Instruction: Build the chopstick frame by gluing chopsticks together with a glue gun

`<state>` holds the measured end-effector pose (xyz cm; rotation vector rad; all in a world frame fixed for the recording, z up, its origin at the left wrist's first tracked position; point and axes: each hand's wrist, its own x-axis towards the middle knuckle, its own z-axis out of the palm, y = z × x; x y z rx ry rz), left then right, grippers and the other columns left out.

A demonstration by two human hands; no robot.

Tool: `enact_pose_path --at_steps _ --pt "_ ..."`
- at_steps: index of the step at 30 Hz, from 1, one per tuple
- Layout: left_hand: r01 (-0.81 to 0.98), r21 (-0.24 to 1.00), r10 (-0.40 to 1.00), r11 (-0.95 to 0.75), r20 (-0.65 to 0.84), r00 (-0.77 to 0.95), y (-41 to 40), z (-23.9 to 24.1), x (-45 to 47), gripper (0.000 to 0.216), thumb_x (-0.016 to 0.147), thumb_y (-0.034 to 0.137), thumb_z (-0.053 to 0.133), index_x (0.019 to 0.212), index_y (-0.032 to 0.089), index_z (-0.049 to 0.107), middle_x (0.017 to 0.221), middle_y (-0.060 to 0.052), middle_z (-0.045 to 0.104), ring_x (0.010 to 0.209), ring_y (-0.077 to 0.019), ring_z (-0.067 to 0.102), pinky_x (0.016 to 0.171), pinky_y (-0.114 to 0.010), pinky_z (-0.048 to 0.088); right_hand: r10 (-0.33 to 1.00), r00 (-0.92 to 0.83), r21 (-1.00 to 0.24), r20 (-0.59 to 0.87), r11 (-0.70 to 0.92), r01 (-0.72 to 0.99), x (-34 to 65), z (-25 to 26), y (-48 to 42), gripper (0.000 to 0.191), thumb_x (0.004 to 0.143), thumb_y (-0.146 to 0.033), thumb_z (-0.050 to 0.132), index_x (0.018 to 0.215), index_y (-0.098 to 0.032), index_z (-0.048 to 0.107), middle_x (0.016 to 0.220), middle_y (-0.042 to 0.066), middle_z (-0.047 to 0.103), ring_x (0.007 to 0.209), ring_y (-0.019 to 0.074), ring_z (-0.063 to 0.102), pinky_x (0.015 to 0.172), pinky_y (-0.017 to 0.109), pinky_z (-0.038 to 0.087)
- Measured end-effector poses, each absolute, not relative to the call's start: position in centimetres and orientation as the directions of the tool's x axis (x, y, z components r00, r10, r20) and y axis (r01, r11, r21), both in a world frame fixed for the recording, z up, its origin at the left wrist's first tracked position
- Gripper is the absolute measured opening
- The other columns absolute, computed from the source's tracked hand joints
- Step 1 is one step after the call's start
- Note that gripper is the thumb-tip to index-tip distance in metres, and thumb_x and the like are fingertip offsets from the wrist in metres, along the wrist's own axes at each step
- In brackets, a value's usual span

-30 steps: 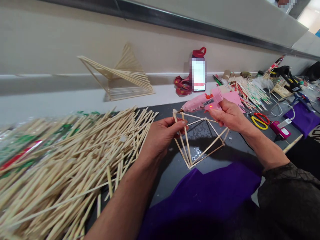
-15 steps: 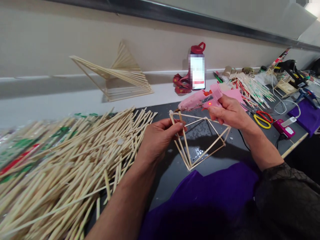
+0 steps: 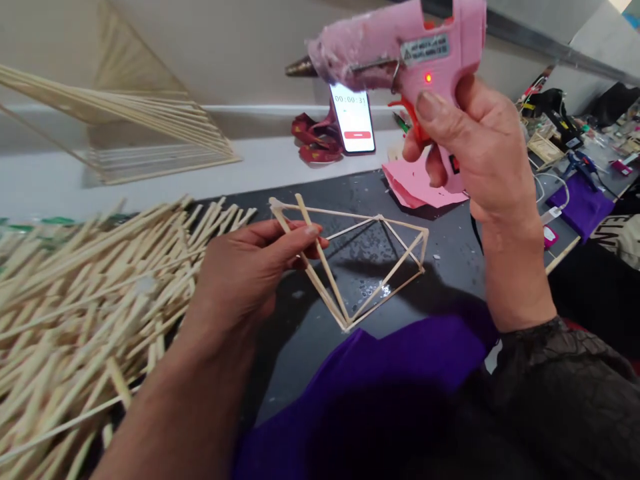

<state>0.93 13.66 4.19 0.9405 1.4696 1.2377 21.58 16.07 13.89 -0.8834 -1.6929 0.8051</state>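
My right hand [image 3: 493, 150] is wrapped round the handle of a pink hot glue gun [image 3: 367, 50]. It is lifted above the table, with its metal nozzle pointing left and a red light lit. Thumb and fingers of my left hand [image 3: 237, 273] are closed on the near left side of a frame of thin wooden sticks [image 3: 327, 211]. One slanting stick [image 3: 327, 273] of it passes by the thumb, its upper end standing free beside the whitish, glued-looking corner. The frame's other corners are joined.
A heap of loose wooden sticks [image 3: 75, 320] covers the left side. Behind it, a larger stick model [image 3: 165, 130] leans by the wall. A phone [image 3: 356, 120] stands at the back, near a pink sheet [image 3: 400, 183]. Purple cloth [image 3: 420, 340] lies at the front edge.
My right hand has raised the glue gun up and away from the frame's left corner, nearer the camera. My left hand keeps its hold on the frame. The view has shifted to the right.
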Motion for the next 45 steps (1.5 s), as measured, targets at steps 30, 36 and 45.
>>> enact_pose_path --at_steps 30,36,45 --pt "-0.020 0.988 0.974 0.152 -0.153 -0.167 13.9 3.1 0.2 0.018 0.058 0.032 0.075 0.066 0.016 0.073 0.058 -0.001 0.068 0.054 -0.0119 0.057 0.054 -0.023 0.038 0.842 -0.455 -0.767 0.290 0.489 0.416 21.8 12.8 15.8 0.021 0.087 -0.037 0.058 0.088 -0.016 0.060 0.070 -0.001 0.057 0.060 0.0095 0.048 0.052 0.022 0.036" --pt "-0.045 0.982 0.971 0.181 -0.186 -0.147 13.7 3.3 0.0 0.019 0.058 0.033 0.076 0.066 0.016 0.073 0.059 -0.001 0.067 0.054 -0.0123 0.056 0.053 -0.023 0.038 0.844 -0.472 -0.767 0.254 0.473 0.433 21.9 12.2 16.4 0.022 0.086 -0.038 0.056 0.082 -0.016 0.058 0.068 -0.001 0.059 0.061 0.0099 0.049 0.055 0.023 0.036" --pt "-0.079 0.977 0.972 0.199 -0.207 -0.114 13.6 3.1 -0.1 0.017 0.059 0.031 0.076 0.069 0.017 0.074 0.062 -0.001 0.069 0.056 -0.0124 0.058 0.058 -0.024 0.042 0.878 -0.452 -0.819 0.156 0.371 0.438 21.1 11.3 17.0 0.024 0.084 -0.040 0.059 0.081 -0.016 0.057 0.067 -0.001 0.056 0.059 0.0096 0.048 0.054 0.023 0.036"
